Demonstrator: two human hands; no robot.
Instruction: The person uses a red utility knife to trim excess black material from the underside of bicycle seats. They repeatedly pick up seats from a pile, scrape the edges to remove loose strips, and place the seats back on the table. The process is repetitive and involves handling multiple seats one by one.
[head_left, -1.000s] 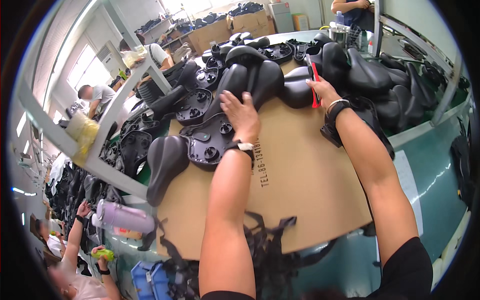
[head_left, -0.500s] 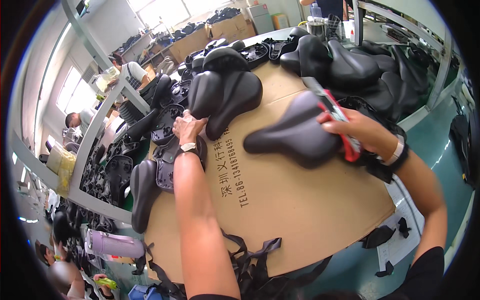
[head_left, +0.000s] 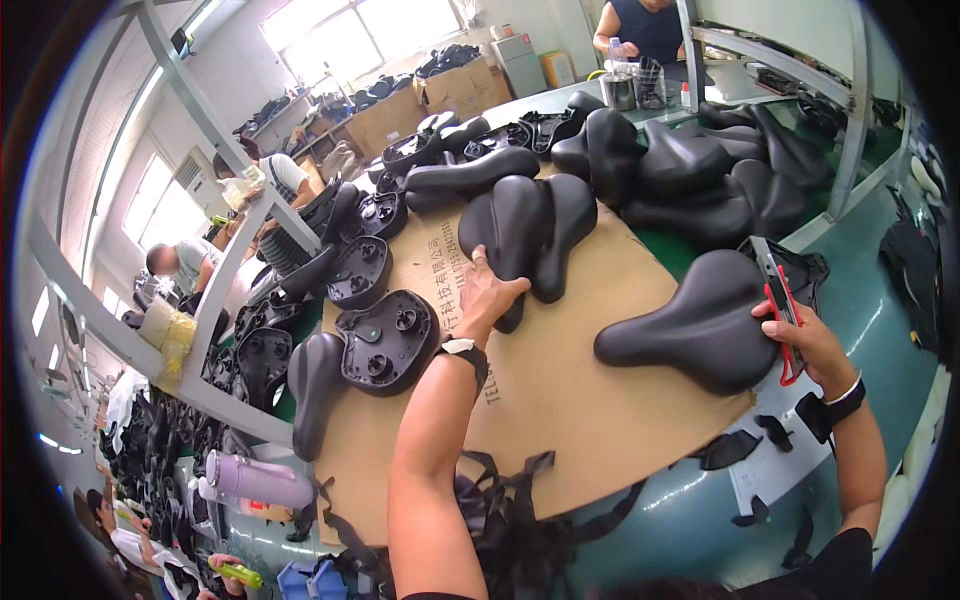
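My left hand (head_left: 487, 293) grips the nose of a black bicycle saddle (head_left: 507, 225), thumb on one side and fingers on the other. Another saddle (head_left: 568, 235) lies against its right side. In my right hand (head_left: 818, 348) is a utility knife (head_left: 783, 312) with red edges and a silver body, held upright. Beside the knife, at the cardboard's right edge, a wide black saddle (head_left: 700, 325) rests top up, its nose pointing left. Left of my left hand lies an upturned saddle (head_left: 388, 342) showing its underside, with a narrow saddle (head_left: 316, 395) next to it.
A brown cardboard sheet (head_left: 600, 440) covers the bench. Saddles (head_left: 690, 165) are heaped at the back right. Black strips (head_left: 520, 500) lie along the near edge, with a lilac bottle (head_left: 258, 480) at left. A metal frame (head_left: 215, 390) rises on the left. People work beyond the bench.
My left hand has moved right across the cardboard, and the paired saddles sit farther right. The wide saddle and my right hand with the knife have shifted right and nearer.
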